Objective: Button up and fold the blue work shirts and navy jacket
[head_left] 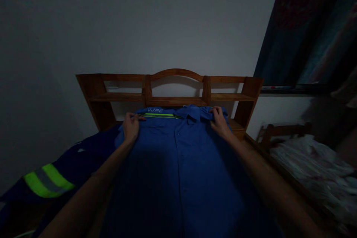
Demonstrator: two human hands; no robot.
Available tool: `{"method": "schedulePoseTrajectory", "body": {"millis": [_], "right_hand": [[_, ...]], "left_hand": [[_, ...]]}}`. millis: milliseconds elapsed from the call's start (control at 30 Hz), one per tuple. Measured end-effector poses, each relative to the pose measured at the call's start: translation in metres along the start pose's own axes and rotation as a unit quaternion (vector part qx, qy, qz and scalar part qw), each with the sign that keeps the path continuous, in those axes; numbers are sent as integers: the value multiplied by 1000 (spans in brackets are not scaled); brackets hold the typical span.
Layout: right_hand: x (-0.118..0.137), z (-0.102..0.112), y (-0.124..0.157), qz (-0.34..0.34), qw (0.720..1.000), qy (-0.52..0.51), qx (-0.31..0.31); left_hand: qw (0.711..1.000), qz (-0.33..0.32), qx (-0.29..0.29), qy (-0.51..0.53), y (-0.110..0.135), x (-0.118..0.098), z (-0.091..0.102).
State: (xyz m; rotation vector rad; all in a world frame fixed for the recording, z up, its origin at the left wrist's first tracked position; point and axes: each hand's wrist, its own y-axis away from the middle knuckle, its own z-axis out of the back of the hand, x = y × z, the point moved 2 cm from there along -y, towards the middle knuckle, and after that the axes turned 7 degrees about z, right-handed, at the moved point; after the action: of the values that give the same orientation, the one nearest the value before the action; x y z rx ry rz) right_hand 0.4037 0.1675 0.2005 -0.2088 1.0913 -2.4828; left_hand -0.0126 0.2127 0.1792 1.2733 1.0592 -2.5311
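Observation:
A blue work shirt lies spread front-up on a bed, its collar toward the wooden headboard. A yellow-green reflective stripe with white letters above it shows near the collar. My left hand grips the shirt's left shoulder, fingers curled on the cloth. My right hand pinches the right shoulder next to the collar. One sleeve with a yellow-green and grey band hangs off to the left.
The headboard has open shelves and an arched middle. A pale wall rises behind it. At the right stands a dark curtain, with a wooden chair and a heap of light cloth below it. The room is dim.

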Motion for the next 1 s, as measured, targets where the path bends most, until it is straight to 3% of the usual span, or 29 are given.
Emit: {"method": "schedulePoseTrajectory", "body": {"millis": [100, 233, 333, 433, 533, 633, 733, 800, 867, 1000], "right_hand": [[6, -9, 3, 92, 988, 79, 93], [0, -32, 33, 140, 950, 146, 237], [2, -47, 63, 115, 928, 157, 318], [14, -49, 85, 52, 939, 163, 297], [37, -32, 103, -50, 955, 163, 243], [81, -6, 125, -104, 966, 96, 215], [143, 14, 151, -75, 972, -74, 209], [183, 16, 168, -56, 957, -179, 224], [212, 10, 181, -61, 945, -220, 235], [232, -10, 190, -103, 942, -234, 219]], "left_hand": [[995, -89, -12, -43, 8, -7, -6], [962, -193, 150, -122, 32, 14, -26], [944, -165, 233, -166, 58, 37, -31], [952, -105, 247, -149, 88, 41, -20], [952, -68, 283, -96, 130, 24, 5], [943, -30, 330, -38, 191, 6, 32], [937, 5, 349, -13, 254, 1, 45], [941, 23, 336, -4, 285, 3, 41], [950, 35, 311, 6, 303, 7, 30], [961, 46, 272, 2, 310, 10, 6]]}}
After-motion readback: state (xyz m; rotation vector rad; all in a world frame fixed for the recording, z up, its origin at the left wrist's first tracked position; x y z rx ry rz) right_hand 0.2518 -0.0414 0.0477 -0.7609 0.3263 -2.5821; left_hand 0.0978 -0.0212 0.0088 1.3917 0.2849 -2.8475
